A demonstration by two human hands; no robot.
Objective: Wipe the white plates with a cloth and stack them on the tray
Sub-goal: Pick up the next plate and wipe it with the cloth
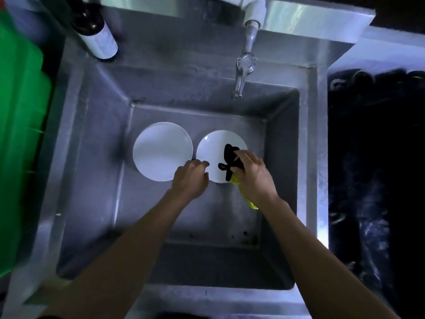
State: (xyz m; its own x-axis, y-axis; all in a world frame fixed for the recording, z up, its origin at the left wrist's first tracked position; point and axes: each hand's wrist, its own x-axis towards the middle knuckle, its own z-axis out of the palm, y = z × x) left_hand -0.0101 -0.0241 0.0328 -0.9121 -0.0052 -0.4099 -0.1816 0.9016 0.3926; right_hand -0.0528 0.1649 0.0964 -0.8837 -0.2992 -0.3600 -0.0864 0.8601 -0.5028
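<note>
Two white plates lie side by side on the floor of a steel sink point(282, 139). The left plate point(161, 150) lies bare. On the right plate point(211, 153) my right hand point(255, 176) presses a black and yellow cloth point(230, 162), gripping it; a yellow end hangs out under my wrist. My left hand point(190, 178) holds the right plate's near left rim, fingers curled at its edge. No tray can be told apart in this dim view.
A chrome tap point(243, 70) hangs over the sink's back edge. A dark bottle point(96, 31) with a white label stands at the back left corner. A green plastic bin point(20, 134) borders the left side. To the right is a dark surface point(372, 180).
</note>
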